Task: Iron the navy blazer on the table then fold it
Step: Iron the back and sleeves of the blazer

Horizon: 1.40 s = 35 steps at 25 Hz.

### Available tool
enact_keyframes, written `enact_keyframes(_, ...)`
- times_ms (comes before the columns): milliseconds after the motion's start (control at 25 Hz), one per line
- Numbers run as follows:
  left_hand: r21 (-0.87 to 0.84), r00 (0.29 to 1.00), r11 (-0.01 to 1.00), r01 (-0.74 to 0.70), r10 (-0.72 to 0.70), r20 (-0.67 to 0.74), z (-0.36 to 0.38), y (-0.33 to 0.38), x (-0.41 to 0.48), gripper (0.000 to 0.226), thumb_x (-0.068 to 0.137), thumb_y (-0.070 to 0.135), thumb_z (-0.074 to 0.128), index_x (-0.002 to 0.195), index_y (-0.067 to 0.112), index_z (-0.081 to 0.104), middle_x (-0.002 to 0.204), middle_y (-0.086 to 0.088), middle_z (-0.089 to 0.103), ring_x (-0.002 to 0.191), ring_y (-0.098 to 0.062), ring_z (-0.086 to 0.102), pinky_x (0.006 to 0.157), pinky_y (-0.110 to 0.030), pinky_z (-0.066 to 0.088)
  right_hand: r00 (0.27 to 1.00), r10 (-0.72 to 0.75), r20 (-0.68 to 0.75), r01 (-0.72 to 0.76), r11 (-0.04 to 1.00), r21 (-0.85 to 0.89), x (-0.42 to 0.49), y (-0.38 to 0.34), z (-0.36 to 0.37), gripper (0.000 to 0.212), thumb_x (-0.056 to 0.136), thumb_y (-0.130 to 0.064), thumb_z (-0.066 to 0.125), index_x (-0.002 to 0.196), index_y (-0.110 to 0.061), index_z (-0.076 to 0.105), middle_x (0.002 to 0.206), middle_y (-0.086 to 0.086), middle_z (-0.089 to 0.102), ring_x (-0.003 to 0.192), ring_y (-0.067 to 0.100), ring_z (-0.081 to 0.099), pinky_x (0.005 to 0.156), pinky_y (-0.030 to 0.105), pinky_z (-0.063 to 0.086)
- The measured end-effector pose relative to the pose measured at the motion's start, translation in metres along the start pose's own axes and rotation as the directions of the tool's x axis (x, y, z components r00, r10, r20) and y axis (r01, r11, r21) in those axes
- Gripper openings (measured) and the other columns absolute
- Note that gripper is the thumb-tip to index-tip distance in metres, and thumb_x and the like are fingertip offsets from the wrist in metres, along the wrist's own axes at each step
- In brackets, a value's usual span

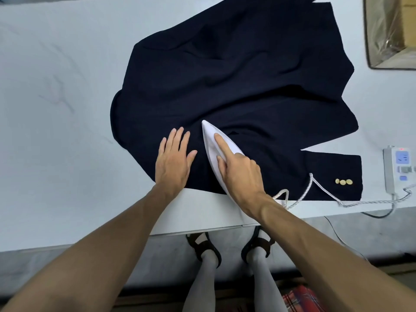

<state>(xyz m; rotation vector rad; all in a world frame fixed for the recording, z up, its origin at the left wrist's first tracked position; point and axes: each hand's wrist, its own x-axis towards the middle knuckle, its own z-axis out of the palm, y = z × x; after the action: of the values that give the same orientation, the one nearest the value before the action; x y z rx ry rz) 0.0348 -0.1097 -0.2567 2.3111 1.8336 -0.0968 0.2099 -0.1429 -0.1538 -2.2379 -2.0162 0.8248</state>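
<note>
Blazer: The navy blazer [236, 86] lay spread on the white table [56, 86] near its front edge, with soft creases across the middle; folding had not begun.
Iron: The white iron [210, 140] sat flat on the lower part of the blazer, its nose pointing away from the person.
Right hand: The right hand [240, 174] gripped the iron, fingers curled round its body and the forefinger laid straight along the top, probably to steer the nose and add pressure.
Left hand: The left hand [173, 161] lay flat on the cloth just left of the iron, fingers straight and holding nothing, likely to keep the fabric taut so it would not bunch.
Stage: Ironing looked to be under way, with much of the cloth still rumpled.
Cord: The cord [315, 183] ran from the iron's heel over the sleeve cuff [333, 174] to a power strip [396, 167] at the right; it could drag on the cuff.
Buttons: Three gold buttons [343, 181] sat on that cuff, an obstacle for the iron.
Box: A plastic-lined box [391, 30] stood at the far right, well apart.
</note>
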Motion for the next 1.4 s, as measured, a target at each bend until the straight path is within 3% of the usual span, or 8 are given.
enact_keyframes(120, 0.025, 1.000, 1.000, 0.019, -0.019, 0.015, -0.002, 0.001, 0.002, 0.058, 0.104, 0.047, 0.026, 0.149, 0.013, 0.038, 0.158, -0.006, 0.034, 0.149, -0.023, 0.025, 0.121, -0.041, 0.020, 0.999, 0.032, -0.016, -0.033, 0.999, -0.040, 0.000, 0.013, 0.000, 0.056, 0.103, -0.030, 0.034, 0.152, -0.044, 0.011, 0.072, 0.006, 0.052, 0.064, 0.029, 0.055, 0.060, 0.037, 0.042)
enact_keyframes(280, 0.075, 0.999, 0.997, 0.034, -0.036, 0.029, -0.002, 0.003, 0.001, 0.060, 0.103, 0.049, 0.022, 0.150, 0.015, 0.037, 0.159, -0.004, 0.033, 0.149, -0.021, 0.024, 0.122, -0.041, 0.019, 0.968, 0.245, -0.063, -0.241, 0.969, 0.057, -0.013, 0.063, -0.014, 0.055, 0.102, -0.030, 0.037, 0.152, -0.043, 0.017, 0.062, 0.004, 0.049, 0.061, 0.033, 0.053, 0.062, 0.036, 0.037)
enact_keyframes(400, 0.055, 0.999, 0.998, 0.028, -0.030, 0.030, -0.003, 0.003, 0.001, 0.059, 0.104, 0.048, 0.023, 0.150, 0.014, 0.037, 0.158, -0.005, 0.033, 0.149, -0.022, 0.024, 0.122, -0.042, 0.020, 0.940, 0.340, -0.033, -0.329, 0.927, 0.179, -0.021, 0.071, -0.027, 0.053, 0.102, -0.031, 0.039, 0.151, -0.041, 0.024, 0.058, 0.006, 0.051, 0.060, 0.031, 0.052, 0.066, 0.039, 0.045)
enact_keyframes(520, -0.001, 1.000, 1.000, 0.024, -0.024, -0.003, -0.002, 0.003, 0.001, 0.054, 0.105, 0.040, 0.024, 0.148, 0.013, 0.041, 0.157, -0.006, 0.035, 0.149, -0.023, 0.025, 0.122, -0.043, 0.020, 0.965, 0.263, -0.010, -0.254, 0.943, 0.215, -0.014, 0.034, -0.024, 0.054, 0.102, -0.031, 0.041, 0.151, -0.041, 0.022, 0.073, 0.014, 0.060, 0.071, 0.037, 0.058, 0.070, 0.040, 0.046)
enact_keyframes(800, -0.024, 0.999, 0.999, 0.033, -0.033, -0.030, 0.000, 0.003, 0.003, 0.048, 0.105, 0.032, 0.029, 0.146, 0.011, 0.043, 0.156, -0.006, 0.037, 0.148, -0.023, 0.026, 0.122, -0.042, 0.019, 0.994, 0.106, 0.021, -0.103, 0.991, -0.086, -0.010, 0.000, 0.013, 0.058, 0.104, -0.032, 0.032, 0.153, -0.042, 0.001, 0.072, 0.004, 0.051, 0.057, 0.022, 0.046, 0.056, 0.033, 0.034)
enact_keyframes(1000, -0.008, 0.999, 0.999, 0.050, -0.050, -0.009, -0.002, 0.005, 0.003, 0.051, 0.105, 0.036, 0.027, 0.147, 0.012, 0.042, 0.157, -0.006, 0.037, 0.148, -0.023, 0.025, 0.123, -0.041, 0.017, 0.949, 0.309, -0.066, -0.306, 0.951, 0.050, -0.020, 0.058, -0.008, 0.056, 0.102, -0.031, 0.033, 0.152, -0.044, 0.011, 0.067, 0.004, 0.050, 0.061, 0.030, 0.052, 0.065, 0.038, 0.045)
enact_keyframes(1120, 0.006, 0.999, 0.999, 0.051, -0.051, 0.005, -0.004, 0.006, 0.002, 0.052, 0.105, 0.036, 0.026, 0.147, 0.012, 0.041, 0.157, -0.006, 0.036, 0.149, -0.023, 0.025, 0.123, -0.041, 0.017, 0.929, 0.361, -0.078, -0.360, 0.932, 0.027, -0.024, 0.084, -0.018, 0.055, 0.102, -0.030, 0.034, 0.152, -0.042, 0.014, 0.065, 0.005, 0.052, 0.060, 0.030, 0.051, 0.063, 0.037, 0.040)
enact_keyframes(1400, -0.083, 0.998, 0.995, 0.054, -0.056, -0.023, -0.004, 0.008, 0.002, 0.044, 0.105, 0.027, 0.037, 0.145, 0.010, 0.045, 0.156, -0.006, 0.037, 0.148, -0.023, 0.025, 0.123, -0.041, 0.016, 0.987, 0.162, 0.014, -0.162, 0.982, 0.092, -0.016, 0.029, -0.008, 0.058, 0.103, -0.031, 0.037, 0.153, -0.043, 0.009, 0.068, 0.006, 0.053, 0.059, 0.027, 0.054, 0.061, 0.038, 0.046)
